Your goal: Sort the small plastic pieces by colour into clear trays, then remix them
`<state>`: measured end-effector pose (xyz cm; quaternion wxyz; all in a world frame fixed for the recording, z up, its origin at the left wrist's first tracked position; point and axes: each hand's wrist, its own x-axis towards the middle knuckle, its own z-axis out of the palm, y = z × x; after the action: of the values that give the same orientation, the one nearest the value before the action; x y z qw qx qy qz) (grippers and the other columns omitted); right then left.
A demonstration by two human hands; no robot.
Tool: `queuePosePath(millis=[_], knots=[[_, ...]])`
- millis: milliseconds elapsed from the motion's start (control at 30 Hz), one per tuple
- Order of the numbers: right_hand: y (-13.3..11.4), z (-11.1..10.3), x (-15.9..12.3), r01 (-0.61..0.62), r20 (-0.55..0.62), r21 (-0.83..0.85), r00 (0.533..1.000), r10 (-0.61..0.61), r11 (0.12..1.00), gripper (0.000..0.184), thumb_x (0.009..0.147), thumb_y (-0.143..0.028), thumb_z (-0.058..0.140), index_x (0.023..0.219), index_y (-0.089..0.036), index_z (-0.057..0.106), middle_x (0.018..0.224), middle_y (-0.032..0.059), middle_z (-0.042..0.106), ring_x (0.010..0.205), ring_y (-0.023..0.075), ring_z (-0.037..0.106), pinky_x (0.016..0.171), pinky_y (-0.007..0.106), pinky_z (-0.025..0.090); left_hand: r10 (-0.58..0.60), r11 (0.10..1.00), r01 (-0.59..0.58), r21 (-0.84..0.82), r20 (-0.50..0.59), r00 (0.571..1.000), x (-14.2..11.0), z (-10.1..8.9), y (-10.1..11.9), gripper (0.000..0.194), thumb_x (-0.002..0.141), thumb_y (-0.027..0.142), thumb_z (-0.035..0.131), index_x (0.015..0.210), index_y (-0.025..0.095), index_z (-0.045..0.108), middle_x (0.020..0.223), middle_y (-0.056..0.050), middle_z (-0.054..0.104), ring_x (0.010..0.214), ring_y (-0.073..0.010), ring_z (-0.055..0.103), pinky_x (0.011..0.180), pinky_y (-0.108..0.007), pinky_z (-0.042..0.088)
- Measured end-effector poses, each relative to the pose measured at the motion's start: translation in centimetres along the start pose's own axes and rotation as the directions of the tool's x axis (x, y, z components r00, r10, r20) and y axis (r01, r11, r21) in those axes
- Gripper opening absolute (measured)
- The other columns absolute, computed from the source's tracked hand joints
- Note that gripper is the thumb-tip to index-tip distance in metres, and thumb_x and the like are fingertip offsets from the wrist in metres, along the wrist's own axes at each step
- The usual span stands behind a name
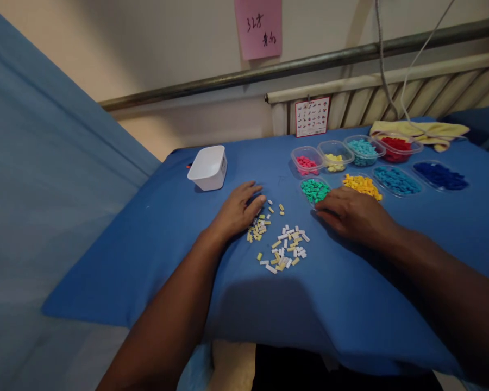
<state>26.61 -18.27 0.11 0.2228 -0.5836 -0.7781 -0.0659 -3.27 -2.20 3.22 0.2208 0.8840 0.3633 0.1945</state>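
On the blue table cover lies a loose spread of small white and pale yellow toy building bricks [287,247], with a smaller cluster of yellow bricks [258,228] to its left. My left hand [242,209] rests beside that cluster, fingers stretched and thumb apart, nothing visibly held. My right hand [352,214] is at the front right corner of a clear tub of green bricks [314,190]. Its fingers are bent and close together; whether they pinch a brick or the tub's rim is hidden. Just behind this hand stands a tub of orange-yellow bricks [362,185], partly covered by it.
A white plastic box [207,168] stands at the back left. Further tubs hold pink [307,164], pale yellow [334,161], turquoise [362,149], red [396,146], teal-blue [397,180] and dark blue bricks [442,176]. A yellow cloth [427,130] lies behind, near a radiator [391,89].
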Motion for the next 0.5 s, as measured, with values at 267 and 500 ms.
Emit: queuePosePath(millis=[267, 500], knots=[[0.6, 1.0, -0.1, -0.085, 0.027, 0.021, 0.996, 0.084, 0.996, 0.028, 0.107, -0.033, 0.059, 0.105, -0.024, 0.085, 0.098, 0.0115, 0.078, 0.095, 0.0307, 0.069, 0.081, 0.043, 0.055, 0.145, 0.984, -0.105, -0.141, 0.316, 0.937, -0.6, 1.3, 3.3, 0.070, 0.113, 0.065, 0.033, 0.161, 0.021, 0.058, 0.176, -0.011, 0.044, 0.169, -0.0267, 0.032, 0.141, -0.050, 0.021], [-1.7, -0.7, 0.2, -0.033, -0.088, 0.184, 0.995, 0.050, 0.982, 0.028, 0.109, -0.037, 0.058, 0.116, -0.024, 0.081, 0.110, 0.0122, 0.081, 0.103, 0.0319, 0.073, 0.095, 0.049, 0.058, 0.216, 0.900, -0.111, -0.422, 0.209, 0.954, -1.0, 1.1, 4.5, 0.063, 0.116, 0.062, 0.031, 0.149, 0.024, 0.070, 0.161, -0.009, 0.062, 0.153, -0.0278, 0.056, 0.134, -0.050, 0.039]])
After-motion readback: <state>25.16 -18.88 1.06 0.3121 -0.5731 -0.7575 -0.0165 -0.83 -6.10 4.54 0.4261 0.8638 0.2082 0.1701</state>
